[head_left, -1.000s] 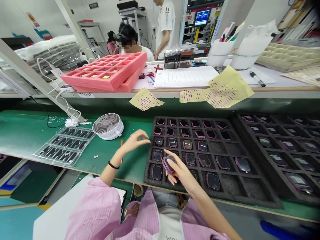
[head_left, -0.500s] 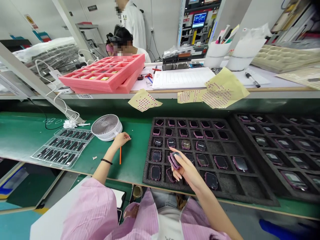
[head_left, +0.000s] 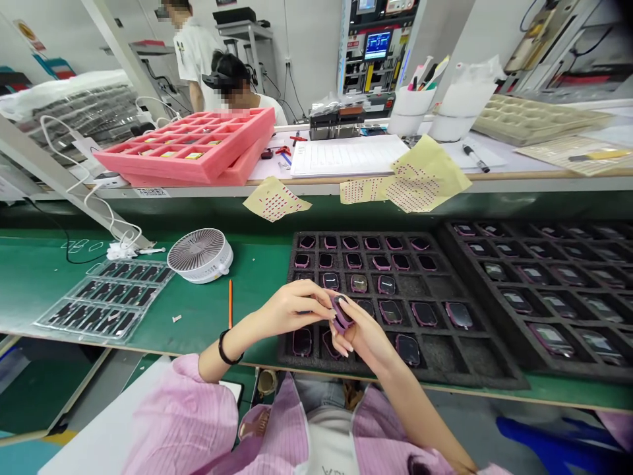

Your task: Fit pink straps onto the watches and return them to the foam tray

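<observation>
My right hand [head_left: 363, 333] holds a pinkish-purple smartwatch case [head_left: 342, 315], tilted, over the front left of a black foam tray [head_left: 448, 359]. My left hand [head_left: 301, 305], with a black band on its wrist, reaches across from the left. Its thumb and fingers are pinched together at the left edge of the watch case. Anything small between those fingertips is too hidden to make out. More watch cases [head_left: 390, 312] with dark faces lie in the tray's compartments below and behind my hands.
A second foam tray [head_left: 502, 316] of watch parts lies to the right. Left are a white fan [head_left: 200, 256], an orange stick [head_left: 230, 303] and a clear tray of black strips [head_left: 106, 297]. The shelf bears pink foam trays [head_left: 182, 148]; people are behind it.
My left hand has moved right, from beside the fan to the watch case. My right hand keeps hold of the case. The view has shifted slightly, and a person behind stands differently.
</observation>
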`<state>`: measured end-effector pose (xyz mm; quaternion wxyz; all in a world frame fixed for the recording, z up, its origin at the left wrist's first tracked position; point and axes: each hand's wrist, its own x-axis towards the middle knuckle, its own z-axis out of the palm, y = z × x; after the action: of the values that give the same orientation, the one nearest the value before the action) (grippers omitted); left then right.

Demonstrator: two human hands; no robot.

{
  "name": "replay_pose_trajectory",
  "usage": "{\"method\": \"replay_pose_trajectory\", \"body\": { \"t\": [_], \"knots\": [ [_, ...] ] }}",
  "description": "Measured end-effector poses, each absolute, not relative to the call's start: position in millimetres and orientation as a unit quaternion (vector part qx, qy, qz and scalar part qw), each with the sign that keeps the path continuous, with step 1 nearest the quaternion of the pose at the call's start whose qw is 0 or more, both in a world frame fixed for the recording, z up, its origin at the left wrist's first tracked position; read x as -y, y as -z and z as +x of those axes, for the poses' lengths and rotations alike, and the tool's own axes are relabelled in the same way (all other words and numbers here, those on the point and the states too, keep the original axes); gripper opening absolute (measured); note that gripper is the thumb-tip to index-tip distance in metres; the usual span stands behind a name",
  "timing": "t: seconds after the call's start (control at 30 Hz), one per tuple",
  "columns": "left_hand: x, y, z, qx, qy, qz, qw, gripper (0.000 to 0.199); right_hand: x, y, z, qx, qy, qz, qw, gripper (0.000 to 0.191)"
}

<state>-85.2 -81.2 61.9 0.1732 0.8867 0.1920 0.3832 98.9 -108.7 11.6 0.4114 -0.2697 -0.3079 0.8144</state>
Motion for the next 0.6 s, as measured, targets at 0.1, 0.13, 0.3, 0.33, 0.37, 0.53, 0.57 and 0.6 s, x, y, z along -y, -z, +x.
{"method": "replay_pose_trajectory", "body": {
  "t": [0.1, 0.13, 0.3, 0.33, 0.37, 0.53, 0.57, 0.6],
  "knots": [
    [76.1, -57.3, -85.5, -0.19, -0.362, 0.897, 0.165, 0.017, 110.7, -13.2, 98.9, 0.322, -0.809, -0.272, 0.41, 0.048],
    [75.1, -57.1, -85.6, -0.191, -0.353, 0.898, 0.18, 0.018, 110.9, -13.4, 99.1, 0.324, -0.807, -0.274, 0.411, 0.05],
    [71.8, -62.4, -86.4, -0.209, -0.305, 0.867, 0.335, 0.023, 111.2, -12.2, 99.5, 0.325, -0.815, -0.271, 0.396, 0.05],
    [70.9, -63.6, -86.7, -0.211, -0.293, 0.861, 0.358, 0.023, 111.4, -11.4, 99.2, 0.325, -0.818, -0.269, 0.391, 0.049],
    [69.9, -64.5, -87.0, -0.211, -0.28, 0.858, 0.375, 0.022, 111.8, -10.5, 98.9, 0.326, -0.821, -0.268, 0.386, 0.048],
    [65.3, -65.3, -88.0, -0.184, -0.224, 0.855, 0.429, 0.023, 113.3, -5.3, 97.5, 0.332, -0.827, -0.263, 0.371, 0.046],
    [64.9, -64.9, -88.0, -0.183, -0.216, 0.854, 0.437, 0.023, 113.4, -4.5, 97.7, 0.332, -0.827, -0.263, 0.37, 0.046],
    [64.7, -64.6, -87.8, -0.186, -0.213, 0.852, 0.441, 0.023, 113.5, -4.0, 98.1, 0.332, -0.827, -0.265, 0.368, 0.045]
  ]
}}
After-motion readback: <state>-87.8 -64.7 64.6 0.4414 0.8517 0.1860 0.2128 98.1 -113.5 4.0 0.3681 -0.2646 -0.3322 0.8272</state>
